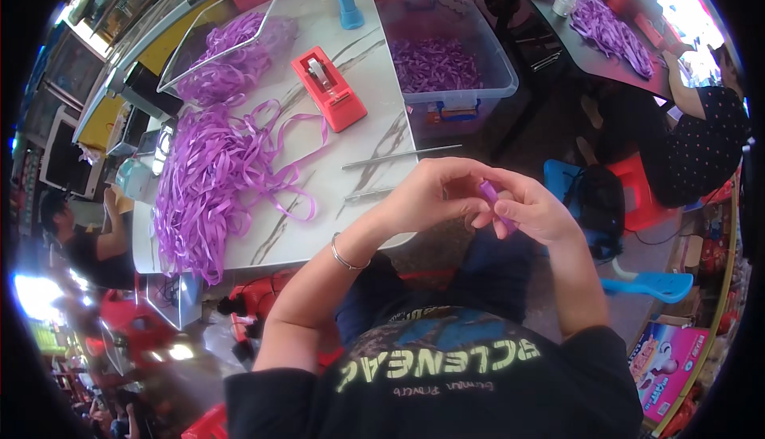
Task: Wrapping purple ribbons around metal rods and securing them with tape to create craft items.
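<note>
Ribbon piece [488,191]: off table's [382,72] near right corner, pinched in right hand [538,208]; left hand [438,192] curled close, hold unclear.
Bin [438,21]: right of table, many short pieces [438,66], presumably finished.
Ribbon pile [209,192]: table's left side, large, presumably unworked.

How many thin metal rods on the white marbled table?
2. One rod juts past the table's right edge; the other lies nearer the person, partly behind the left wrist. The purple ribbon pile could hide more.
</note>
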The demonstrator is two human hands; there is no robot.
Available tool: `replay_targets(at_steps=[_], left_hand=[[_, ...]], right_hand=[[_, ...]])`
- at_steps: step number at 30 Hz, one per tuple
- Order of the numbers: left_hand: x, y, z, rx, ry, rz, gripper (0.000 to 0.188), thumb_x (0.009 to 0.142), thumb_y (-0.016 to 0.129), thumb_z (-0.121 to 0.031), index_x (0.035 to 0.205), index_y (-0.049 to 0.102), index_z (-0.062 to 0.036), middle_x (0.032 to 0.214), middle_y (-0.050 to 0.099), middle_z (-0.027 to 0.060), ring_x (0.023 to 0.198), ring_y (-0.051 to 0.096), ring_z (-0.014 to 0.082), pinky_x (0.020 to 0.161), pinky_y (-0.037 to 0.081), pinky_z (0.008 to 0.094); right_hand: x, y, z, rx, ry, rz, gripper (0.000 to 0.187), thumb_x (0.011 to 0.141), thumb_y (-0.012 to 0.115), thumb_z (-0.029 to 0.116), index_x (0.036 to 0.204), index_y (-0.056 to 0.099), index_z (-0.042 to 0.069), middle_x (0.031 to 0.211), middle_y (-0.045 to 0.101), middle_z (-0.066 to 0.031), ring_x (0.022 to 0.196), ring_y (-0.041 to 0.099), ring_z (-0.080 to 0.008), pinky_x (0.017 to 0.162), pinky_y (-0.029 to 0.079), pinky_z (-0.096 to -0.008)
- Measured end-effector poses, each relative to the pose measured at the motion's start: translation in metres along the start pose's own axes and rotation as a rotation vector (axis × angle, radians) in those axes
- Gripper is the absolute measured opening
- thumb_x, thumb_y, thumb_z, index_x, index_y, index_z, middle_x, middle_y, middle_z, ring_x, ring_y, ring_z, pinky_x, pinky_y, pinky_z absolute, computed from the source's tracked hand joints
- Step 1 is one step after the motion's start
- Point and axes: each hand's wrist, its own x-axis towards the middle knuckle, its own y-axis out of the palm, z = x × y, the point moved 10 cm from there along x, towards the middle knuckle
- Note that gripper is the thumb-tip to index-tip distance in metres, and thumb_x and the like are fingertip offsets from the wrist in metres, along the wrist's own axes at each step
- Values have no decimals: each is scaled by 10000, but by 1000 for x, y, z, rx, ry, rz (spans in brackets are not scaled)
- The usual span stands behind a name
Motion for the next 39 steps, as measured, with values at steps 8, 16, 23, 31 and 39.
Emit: replay_targets(at_steps=[8, 16, 23, 31, 39], left_hand=[[9, -19, 6, 171, 26, 15, 141, 784, 648, -45, 920, 621, -19, 780, 622, 8, 681, 549, 42, 609, 448, 194], [18, -31, 24, 122, -47, 22, 173, 789, 648, -68, 945, 592, -17, 774, 604, -6, 673, 525, 29, 596, 428, 180], [13, -46, 45, -12, -55, -70, 221, 847, 607, -162, 1001, 559, -11, 766, 554, -25, 700, 494, 19, 610, 401, 174], [10, -48, 42, -59, -48, -75, 187, 858, 587, -158, 974, 579, -10, 818, 575, -15, 729, 513, 24, 641, 421, 173], [5, -46, 15, 134, 14, -67, 144, 838, 602, -124, 914, 601, -1, 812, 604, 34, 720, 550, 75, 643, 445, 208]], right_hand=[[5, -16, 9, -24, -96, -128, 482, 864, 564, 208, 1246, 382, -21, 951, 616, -108, 697, 582, -104, 629, 452, -206], [-1, -17, 50, -701, -239, -454, 151, 782, 626, 37, 916, 604, -27, 739, 625, -64, 594, 608, -104, 546, 480, -218], [14, -92, 2, -898, 87, -421, 165, 796, 602, 123, 902, 621, -1, 759, 642, -89, 728, 632, -151, 656, 469, -260], [109, -110, 20, -1388, 28, -243, 302, 750, 603, 402, 801, 637, 106, 799, 626, -100, 753, 607, -274, 666, 469, -372], [154, -135, 152, -1017, -434, -795, 393, 852, 552, 311, 1107, 554, 12, 856, 652, -100, 806, 636, -183, 715, 466, -272]])
